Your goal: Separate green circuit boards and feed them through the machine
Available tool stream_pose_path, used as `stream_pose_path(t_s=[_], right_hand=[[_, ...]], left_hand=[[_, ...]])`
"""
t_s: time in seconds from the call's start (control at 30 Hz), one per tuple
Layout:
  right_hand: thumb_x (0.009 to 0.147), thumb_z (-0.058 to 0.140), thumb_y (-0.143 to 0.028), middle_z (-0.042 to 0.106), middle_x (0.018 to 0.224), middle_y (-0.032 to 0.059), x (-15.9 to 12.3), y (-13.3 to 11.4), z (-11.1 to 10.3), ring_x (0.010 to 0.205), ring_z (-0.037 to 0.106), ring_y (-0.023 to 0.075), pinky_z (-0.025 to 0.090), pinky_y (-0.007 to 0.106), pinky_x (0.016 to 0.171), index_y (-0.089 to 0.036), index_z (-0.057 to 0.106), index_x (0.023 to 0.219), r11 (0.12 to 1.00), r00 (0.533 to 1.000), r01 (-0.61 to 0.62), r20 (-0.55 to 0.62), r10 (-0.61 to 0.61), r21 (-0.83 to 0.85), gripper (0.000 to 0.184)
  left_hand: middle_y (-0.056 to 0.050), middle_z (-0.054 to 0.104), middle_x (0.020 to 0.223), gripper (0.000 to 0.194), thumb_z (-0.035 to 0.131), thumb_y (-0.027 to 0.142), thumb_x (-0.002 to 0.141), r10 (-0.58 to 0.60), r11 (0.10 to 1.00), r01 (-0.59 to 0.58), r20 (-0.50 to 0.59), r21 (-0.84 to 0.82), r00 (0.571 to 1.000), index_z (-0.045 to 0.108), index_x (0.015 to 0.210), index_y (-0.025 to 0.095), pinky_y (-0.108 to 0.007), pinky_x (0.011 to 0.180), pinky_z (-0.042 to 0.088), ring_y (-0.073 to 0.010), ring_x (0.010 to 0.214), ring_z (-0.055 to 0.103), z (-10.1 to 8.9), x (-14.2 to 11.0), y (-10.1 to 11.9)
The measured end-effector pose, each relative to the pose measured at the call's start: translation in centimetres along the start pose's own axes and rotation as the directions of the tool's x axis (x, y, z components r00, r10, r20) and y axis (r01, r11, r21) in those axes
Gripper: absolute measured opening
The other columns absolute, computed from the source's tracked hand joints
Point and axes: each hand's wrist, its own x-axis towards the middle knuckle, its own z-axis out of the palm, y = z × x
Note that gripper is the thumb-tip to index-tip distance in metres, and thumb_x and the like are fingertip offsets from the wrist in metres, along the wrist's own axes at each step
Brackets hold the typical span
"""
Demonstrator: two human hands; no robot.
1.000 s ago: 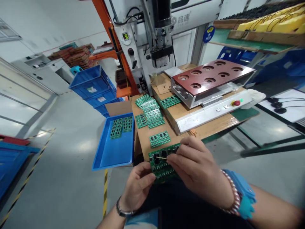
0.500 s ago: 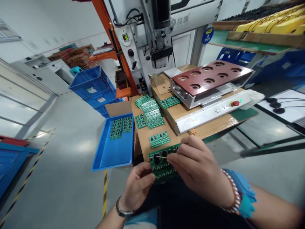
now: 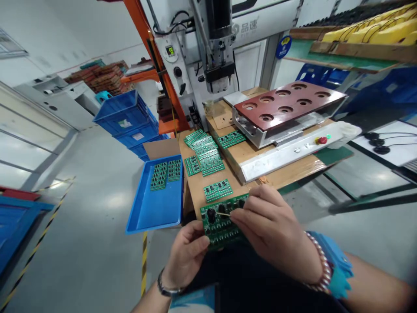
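Observation:
My left hand (image 3: pixel 189 248) grips the left edge of a green circuit board (image 3: pixel 224 234), thumb on top and fingers beneath. The board carries rows of small parts and round black components. Between the thumb and fingers of my right hand (image 3: pixel 270 226) is a thin pale stick (image 3: pixel 223 214), its tip beside a black round component (image 3: pixel 211 214) near the board's left end. My right hand hides the right part of the board. Just beyond it, a smaller circuit board (image 3: pixel 218 190) lies on the wooden table (image 3: pixel 195 195).
Overlapping circuit boards (image 3: pixel 208 154) lie farther back on the table. On the left, a blue tray (image 3: pixel 156 217) holds two boards. A machine with a red-brown fixture plate (image 3: pixel 289 104) stands behind a metal control bar (image 3: pixel 286 152) with a red button. Blue crates (image 3: pixel 124 121) are stacked at the back left.
The held board has shifted slightly left and up with my left hand. The stick's tip has drawn a little away from the black component, to its right.

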Motion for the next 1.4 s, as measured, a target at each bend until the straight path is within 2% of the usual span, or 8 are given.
stream_pose_path(t_s=[0.4,0.77,0.87,1.4], right_hand=[[0.084,0.054,-0.011,0.050,0.064,0.0013,-0.13,-0.28,0.30,0.076,0.040,0.0150,0.038,0.031,0.069,-0.015,0.063,0.084,1.000,1.000,0.010,0.018,-0.011,0.026,0.009],[0.083,0.055,-0.011,0.053,0.065,0.0026,0.28,-0.06,0.25,0.077,0.042,0.0158,0.039,0.031,0.070,-0.015,0.064,0.083,1.000,0.999,0.008,-0.043,-0.008,-0.001,0.010],[0.082,0.055,-0.009,0.053,0.064,0.0024,0.19,-0.04,0.12,0.076,0.042,0.0156,0.039,0.031,0.070,-0.015,0.064,0.083,1.000,0.999,0.001,-0.049,-0.002,-0.013,0.011],[0.083,0.055,-0.012,0.050,0.064,0.0019,-0.29,-0.42,0.38,0.075,0.039,0.0151,0.036,0.031,0.068,-0.014,0.064,0.082,1.000,1.000,0.009,0.005,-0.009,0.012,0.009]], left_hand=[[-0.001,0.071,0.069,0.023,0.082,0.024,0.058,-0.007,1.000,0.007,-0.003,-0.009,1.000,0.074,0.080,0.020,-0.025,0.058,0.053,-0.0151,0.060,0.065,-0.21,0.13,-0.35],[-0.003,0.072,0.069,0.024,0.085,0.023,0.054,-0.014,1.000,0.014,-0.038,-0.005,0.999,0.074,0.075,0.018,-0.025,0.057,0.053,-0.0154,0.060,0.064,-0.01,-0.02,-0.22],[-0.002,0.071,0.067,0.024,0.084,0.024,0.055,-0.007,1.000,0.006,-0.016,-0.010,1.000,0.074,0.076,0.018,-0.024,0.057,0.053,-0.0147,0.059,0.064,-0.02,0.01,-0.21],[-0.002,0.071,0.071,0.023,0.081,0.023,0.061,0.000,1.000,0.000,0.005,-0.011,1.000,0.073,0.082,0.017,-0.026,0.059,0.056,-0.0175,0.064,0.067,-0.16,-0.18,-0.08]])
